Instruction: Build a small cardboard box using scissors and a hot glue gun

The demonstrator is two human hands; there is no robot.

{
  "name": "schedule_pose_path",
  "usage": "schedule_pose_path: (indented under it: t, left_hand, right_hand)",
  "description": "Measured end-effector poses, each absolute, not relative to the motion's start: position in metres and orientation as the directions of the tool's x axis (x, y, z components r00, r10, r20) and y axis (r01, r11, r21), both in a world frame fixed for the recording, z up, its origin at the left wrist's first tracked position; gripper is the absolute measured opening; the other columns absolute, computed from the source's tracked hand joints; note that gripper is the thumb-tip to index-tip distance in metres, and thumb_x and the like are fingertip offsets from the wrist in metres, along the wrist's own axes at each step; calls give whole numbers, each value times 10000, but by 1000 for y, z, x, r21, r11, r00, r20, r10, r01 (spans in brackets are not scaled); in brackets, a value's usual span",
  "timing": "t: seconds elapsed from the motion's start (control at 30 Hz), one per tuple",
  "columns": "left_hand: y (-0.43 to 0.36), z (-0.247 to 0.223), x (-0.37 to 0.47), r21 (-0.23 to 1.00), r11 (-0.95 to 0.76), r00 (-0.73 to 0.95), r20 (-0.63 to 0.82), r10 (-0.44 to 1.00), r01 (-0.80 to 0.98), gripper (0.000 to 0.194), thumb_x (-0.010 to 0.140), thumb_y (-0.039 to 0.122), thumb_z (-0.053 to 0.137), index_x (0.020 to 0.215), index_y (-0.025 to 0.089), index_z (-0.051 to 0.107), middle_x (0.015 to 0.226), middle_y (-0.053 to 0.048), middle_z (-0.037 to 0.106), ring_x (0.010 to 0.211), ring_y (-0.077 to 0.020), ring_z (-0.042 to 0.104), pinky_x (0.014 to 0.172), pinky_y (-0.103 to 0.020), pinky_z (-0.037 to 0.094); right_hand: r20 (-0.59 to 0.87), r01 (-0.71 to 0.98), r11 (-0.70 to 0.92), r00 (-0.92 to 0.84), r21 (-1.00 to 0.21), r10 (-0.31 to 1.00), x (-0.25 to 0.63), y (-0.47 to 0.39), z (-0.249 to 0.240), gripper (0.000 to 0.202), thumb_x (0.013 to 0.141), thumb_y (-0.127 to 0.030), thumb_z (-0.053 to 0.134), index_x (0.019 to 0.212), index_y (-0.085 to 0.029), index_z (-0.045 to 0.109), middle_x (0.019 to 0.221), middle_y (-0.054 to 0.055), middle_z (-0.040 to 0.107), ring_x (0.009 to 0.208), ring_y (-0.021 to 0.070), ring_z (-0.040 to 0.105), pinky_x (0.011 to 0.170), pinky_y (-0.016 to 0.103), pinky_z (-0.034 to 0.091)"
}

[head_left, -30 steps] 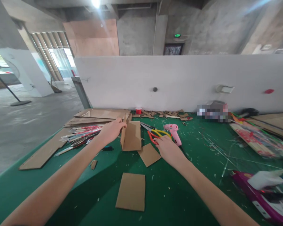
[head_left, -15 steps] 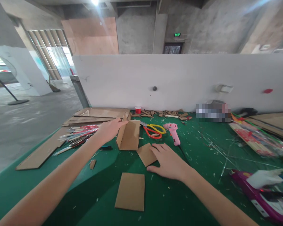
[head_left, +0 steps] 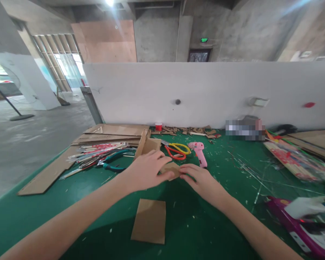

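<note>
A small cardboard piece [head_left: 171, 169] is between my two hands, tilted up a little above the green table. My right hand [head_left: 206, 184] pinches its right edge between thumb and fingers. From the left, my left hand [head_left: 144, 171] grips the same piece, fingers at its far edge and thumb at its near edge. Just behind my left hand stands a folded cardboard form [head_left: 152, 145] with an upright side wall, its lower part hidden by that hand. Nearer to me, a flat cardboard rectangle [head_left: 148, 221] lies on the table.
Behind the hands lie scissors [head_left: 180, 150] with red and yellow handles and a pink glue gun [head_left: 199, 153]. Teal-handled pliers [head_left: 112, 160] and wrapped sticks [head_left: 93, 155] lie left. Cardboard scraps [head_left: 189, 130] line the white partition [head_left: 157, 90]. A purple device [head_left: 295, 227] sits right.
My left hand has left the folded cardboard form and come right and nearer to the small piece. My right hand, earlier spread flat on that piece, now pinches its edge, and the piece is raised.
</note>
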State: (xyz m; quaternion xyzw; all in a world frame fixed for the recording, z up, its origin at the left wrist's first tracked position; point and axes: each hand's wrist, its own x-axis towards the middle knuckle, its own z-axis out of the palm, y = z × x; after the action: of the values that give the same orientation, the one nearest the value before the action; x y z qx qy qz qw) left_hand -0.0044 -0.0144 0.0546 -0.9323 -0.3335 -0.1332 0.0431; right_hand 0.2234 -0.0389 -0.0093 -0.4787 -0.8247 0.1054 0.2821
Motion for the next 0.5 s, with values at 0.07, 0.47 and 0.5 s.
schedule_pose_path:
  t: [0.07,0.47,0.5]
  left_hand:
    - [-17,45,1,23,-811,784,243,571,584,629,816,630,474,1314,245,452,1257,-95,539,1111,-265,525,840,-368,484]
    - [-1,70,-19,-81,-647,620,397,677,758,401,947,294,348,1336,291,443,1302,-35,559,973,-178,624,724,-266,510]
    - [-1,71,-21,-75,-647,619,392,680,759,396,949,301,343,1330,291,451,1295,-34,564,969,-177,625,728,-268,510]
  right_hand:
    - [405,662,493,-299,-565,864,224,-40,-7,210,901,-308,490,985,-246,673,1109,40,661,1049,185,601,971,360,451]
    - [225,988,152,-146,-9,963,204,-3,-17,360,877,-145,432,1227,-176,512,1166,161,546,836,232,642,679,348,506]
    - [206,988,132,-147,85,967,201,1,-14,358,878,-104,395,1207,-163,525,1140,167,546,824,236,643,652,341,504]
